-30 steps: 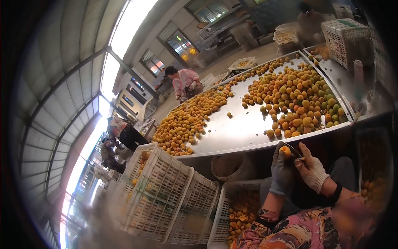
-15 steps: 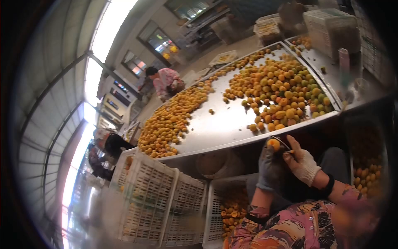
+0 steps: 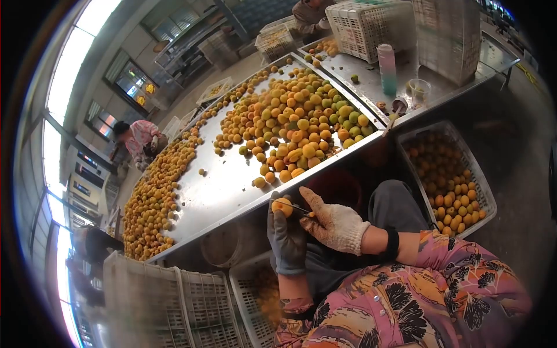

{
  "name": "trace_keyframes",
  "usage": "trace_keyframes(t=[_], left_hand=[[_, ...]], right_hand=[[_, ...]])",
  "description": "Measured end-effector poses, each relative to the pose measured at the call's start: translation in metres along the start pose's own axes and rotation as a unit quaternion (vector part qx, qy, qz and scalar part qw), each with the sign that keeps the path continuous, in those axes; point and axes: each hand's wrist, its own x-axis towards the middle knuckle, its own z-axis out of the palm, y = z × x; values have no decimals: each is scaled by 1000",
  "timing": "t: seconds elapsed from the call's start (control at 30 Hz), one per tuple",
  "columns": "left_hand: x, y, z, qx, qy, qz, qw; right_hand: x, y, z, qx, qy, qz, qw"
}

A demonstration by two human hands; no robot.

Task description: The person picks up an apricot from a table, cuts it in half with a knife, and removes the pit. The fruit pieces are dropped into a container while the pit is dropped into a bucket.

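view swung rt; l hand [image 3: 288, 243] w/ fruit [image 3: 282, 207] nr bare table edge [image 3: 232, 214].

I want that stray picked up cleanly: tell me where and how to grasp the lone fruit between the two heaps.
Take the lone fruit by its rounded sides, coming from above over the near edge of the metal table. It lies apart from the left heap and the right heap, leaving room around it; being round, it might roll if pushed from one side.

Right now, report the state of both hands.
Left hand: closed, holding a yellow-orange fruit.
Right hand: closed on a thin tool that reaches to the fruit.
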Motion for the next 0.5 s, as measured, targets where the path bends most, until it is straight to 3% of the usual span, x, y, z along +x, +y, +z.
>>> trace_keyframes(t=[0.43,0.5], left_hand=[[-5,-2,2,29,-19,22,999],[-8,-2,5,125,0,51,991]], right_hand=[[0,-2,0,-37,-17,3,999],[-1,-4,-2,-49,-39,10,998]])
